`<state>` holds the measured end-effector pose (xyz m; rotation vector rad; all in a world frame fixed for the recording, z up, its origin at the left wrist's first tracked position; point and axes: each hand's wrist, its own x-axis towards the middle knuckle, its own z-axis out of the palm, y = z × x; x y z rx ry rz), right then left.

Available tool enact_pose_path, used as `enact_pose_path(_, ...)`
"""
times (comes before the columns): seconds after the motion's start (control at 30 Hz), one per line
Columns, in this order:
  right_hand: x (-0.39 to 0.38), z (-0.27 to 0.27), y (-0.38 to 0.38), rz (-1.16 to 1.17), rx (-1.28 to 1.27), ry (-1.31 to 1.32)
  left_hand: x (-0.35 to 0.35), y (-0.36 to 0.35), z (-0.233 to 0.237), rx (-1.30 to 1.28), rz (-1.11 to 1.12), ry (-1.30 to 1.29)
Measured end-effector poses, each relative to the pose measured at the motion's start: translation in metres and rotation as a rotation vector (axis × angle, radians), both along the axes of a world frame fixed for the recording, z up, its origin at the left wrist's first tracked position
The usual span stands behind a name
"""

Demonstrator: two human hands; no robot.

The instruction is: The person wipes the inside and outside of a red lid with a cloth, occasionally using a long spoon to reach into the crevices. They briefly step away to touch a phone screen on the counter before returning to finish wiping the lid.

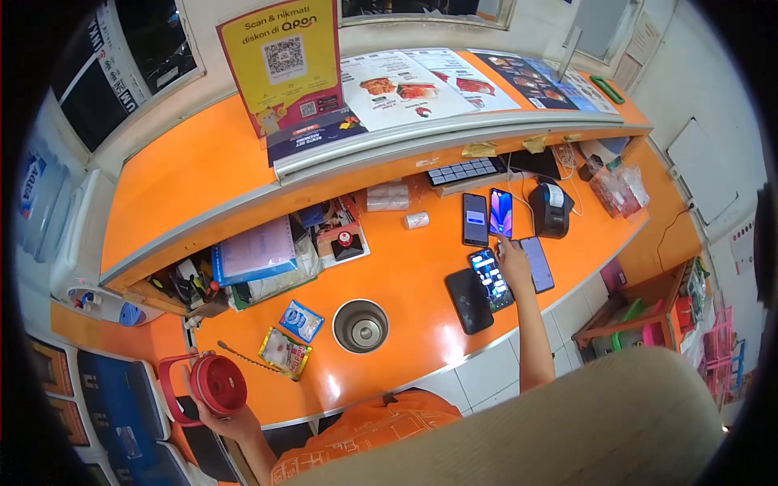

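Note:
My left hand holds a red lid with a handle at the lower left, fingers wrapped round its side. My right hand reaches over a group of phones, a finger extended to the lower edge of a phone with a purple lit screen. Beside that hand lie a phone with lit icons, a dark phone and a phone with a pale screen. An open steel tumbler stands on the orange counter. Left of it are a blue sachet, a yellow sachet and a twisted-handled spoon.
A raised shelf runs along the back, with menus and a yellow sign. Beneath it are papers, a keyboard and a black printer. A water dispenser stands at left.

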<state>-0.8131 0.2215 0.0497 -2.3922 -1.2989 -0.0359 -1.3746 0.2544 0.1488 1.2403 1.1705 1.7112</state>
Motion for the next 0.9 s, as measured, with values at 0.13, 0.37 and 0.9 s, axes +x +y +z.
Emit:
enact_pose_path(0.13, 0.017, -0.014, 0.051, -0.02, -0.216, -0.183, 0.002, 0.004, 0.001, -0.028, 0.01, -0.004)
enact_pose_path(0.37, 0.041, -0.047, 0.085, -0.035, -0.459, -0.297, 0.007, 0.015, 0.003, -0.077, 0.037, -0.01)
enact_pose_path(0.9, 0.083, -0.044, 0.15, -0.248, -0.581, -0.244, 0.022, 0.037, -0.005, -0.169, 0.047, -0.01)
